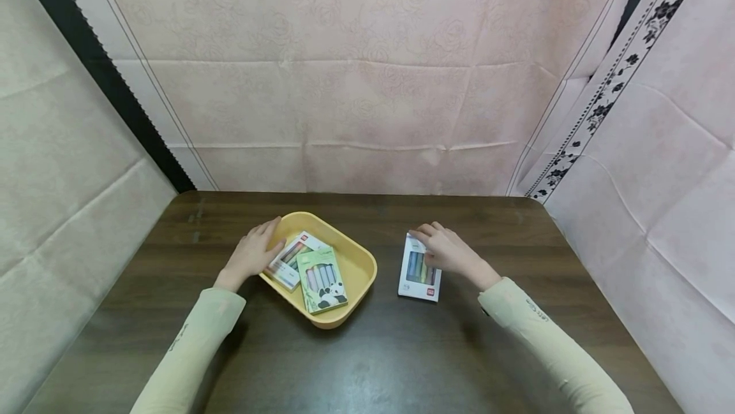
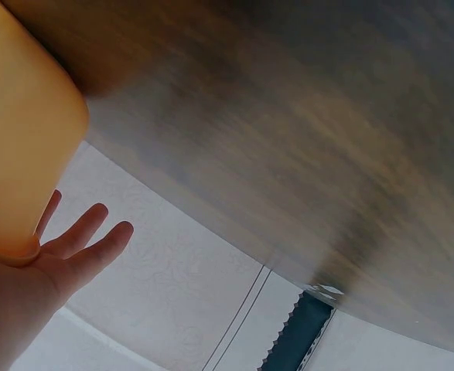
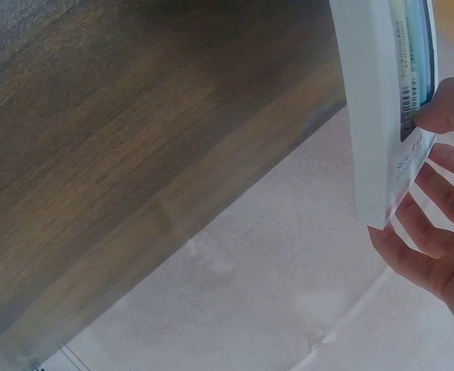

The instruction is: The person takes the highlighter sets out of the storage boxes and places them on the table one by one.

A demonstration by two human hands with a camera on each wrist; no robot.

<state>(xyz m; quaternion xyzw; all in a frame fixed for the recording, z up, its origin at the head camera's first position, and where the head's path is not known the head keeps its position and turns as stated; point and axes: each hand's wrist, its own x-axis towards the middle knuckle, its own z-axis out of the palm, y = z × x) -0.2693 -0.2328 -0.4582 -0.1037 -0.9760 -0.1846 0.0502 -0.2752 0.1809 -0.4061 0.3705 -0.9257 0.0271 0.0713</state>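
A yellow tray lies on the table with a green box with a panda picture, overlapping a white box of coloured pens. My left hand rests on the tray's left rim, its fingers fairly straight; the left wrist view shows this hand against the tray's wall, thumb hidden. To the right of the tray, my right hand holds another white pen box by its far end. In the right wrist view its thumb is on the windowed face and the fingers bend at the end.
The dark wooden table runs under everything. Pale patterned cloth hangs behind its far edge, and more cloth stands along the right side.
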